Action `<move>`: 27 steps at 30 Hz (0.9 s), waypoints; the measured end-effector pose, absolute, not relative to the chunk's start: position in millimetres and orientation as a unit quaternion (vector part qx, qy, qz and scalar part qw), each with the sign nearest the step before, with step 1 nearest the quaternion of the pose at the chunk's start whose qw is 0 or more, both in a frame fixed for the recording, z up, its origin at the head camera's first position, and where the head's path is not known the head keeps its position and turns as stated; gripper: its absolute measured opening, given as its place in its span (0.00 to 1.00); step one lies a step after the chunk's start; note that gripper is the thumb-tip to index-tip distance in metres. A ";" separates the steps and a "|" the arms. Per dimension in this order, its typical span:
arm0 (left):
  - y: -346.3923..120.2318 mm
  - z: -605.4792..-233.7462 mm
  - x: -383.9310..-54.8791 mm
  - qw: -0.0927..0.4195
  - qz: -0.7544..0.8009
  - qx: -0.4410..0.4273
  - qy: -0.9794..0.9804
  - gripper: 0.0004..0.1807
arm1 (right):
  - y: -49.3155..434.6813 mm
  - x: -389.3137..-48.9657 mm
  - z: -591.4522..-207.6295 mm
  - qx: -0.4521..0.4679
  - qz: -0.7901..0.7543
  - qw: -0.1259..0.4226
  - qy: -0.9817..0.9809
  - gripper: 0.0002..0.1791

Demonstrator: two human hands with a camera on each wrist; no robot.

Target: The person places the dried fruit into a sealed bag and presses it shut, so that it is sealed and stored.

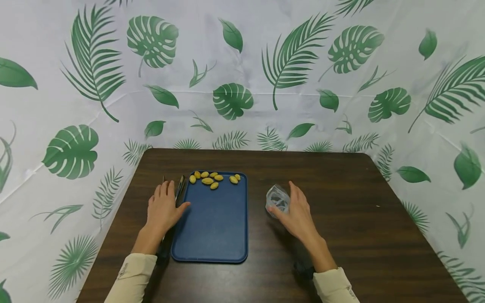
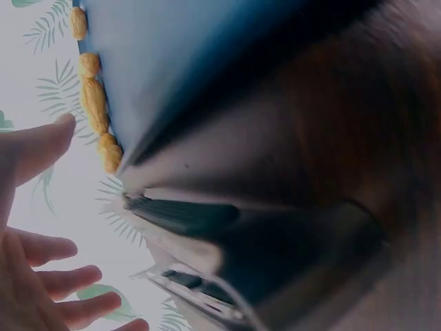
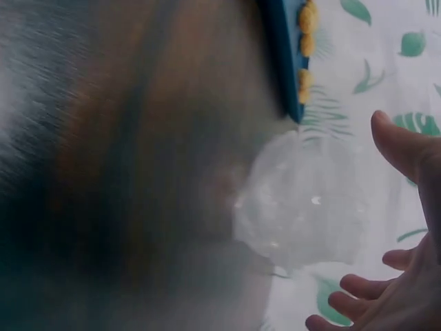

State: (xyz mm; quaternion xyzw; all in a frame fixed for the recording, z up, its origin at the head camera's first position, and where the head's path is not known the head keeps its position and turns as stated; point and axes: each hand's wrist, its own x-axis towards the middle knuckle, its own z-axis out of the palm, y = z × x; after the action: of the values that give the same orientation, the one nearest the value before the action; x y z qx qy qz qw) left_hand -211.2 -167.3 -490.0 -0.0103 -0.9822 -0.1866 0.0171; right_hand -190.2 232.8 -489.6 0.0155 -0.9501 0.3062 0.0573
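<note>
My left hand (image 1: pixel 164 209) is spread beside the left edge of a blue tray (image 1: pixel 216 227), its thumb reaching over the rim. Under and beside that hand lie slender dark tools; one dark handle (image 2: pixel 186 215) shows in the left wrist view, and a thin dark tool (image 1: pixel 179 188) leans along the tray's edge. My right hand (image 1: pixel 299 214) curves loosely around the right side of a rounded, crinkled clear plastic bag (image 1: pixel 278 198). In the right wrist view the fingers stand apart from the clear plastic. Several small yellow oval pieces (image 1: pixel 207 181) sit along the tray's far end.
A dark brown wooden table (image 1: pixel 341 181) carries everything. White cloth with green leaf prints (image 1: pixel 242 63) hangs behind the table and at both sides. A tiny pale speck (image 1: pixel 378 205) lies on the table to the right.
</note>
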 end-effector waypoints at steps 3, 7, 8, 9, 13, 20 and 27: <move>-170.0 -493.8 -211.0 0.005 -0.187 0.006 -0.982 0.54 | 233.8 -188.0 -498.9 0.008 0.313 0.069 -0.947 0.63; -175.3 -496.8 -210.0 -0.013 -0.188 0.044 -0.981 0.58 | 232.4 -187.1 -514.1 0.004 0.334 0.070 -0.940 0.64; -176.5 -497.0 -209.7 -0.020 -0.187 0.054 -0.981 0.59 | 231.8 -187.2 -517.9 0.005 0.340 0.069 -0.938 0.64; -177.7 -497.3 -209.4 -0.026 -0.187 0.062 -0.980 0.59 | 231.2 -187.4 -521.1 0.004 0.346 0.066 -0.936 0.65; -179.3 -498.2 -212.0 -0.046 -0.189 0.075 -0.978 0.59 | 231.6 -188.0 -530.5 0.004 0.362 0.063 -0.930 0.65; -176.8 -497.1 -218.4 -0.059 -0.182 0.077 -0.978 0.55 | 239.7 -190.1 -537.7 0.013 0.380 0.067 -0.923 0.63; -181.8 -496.1 -216.2 -0.044 -0.180 0.065 -0.981 0.40 | 247.6 -190.6 -544.1 0.013 0.421 0.068 -0.904 0.62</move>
State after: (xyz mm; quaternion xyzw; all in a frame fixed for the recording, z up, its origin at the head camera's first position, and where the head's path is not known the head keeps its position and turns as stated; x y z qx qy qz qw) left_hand -216.2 -181.8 -496.1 0.0649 -0.9805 -0.1803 -0.0435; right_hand -190.6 247.6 -544.1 0.0128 -0.9044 0.4212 0.0678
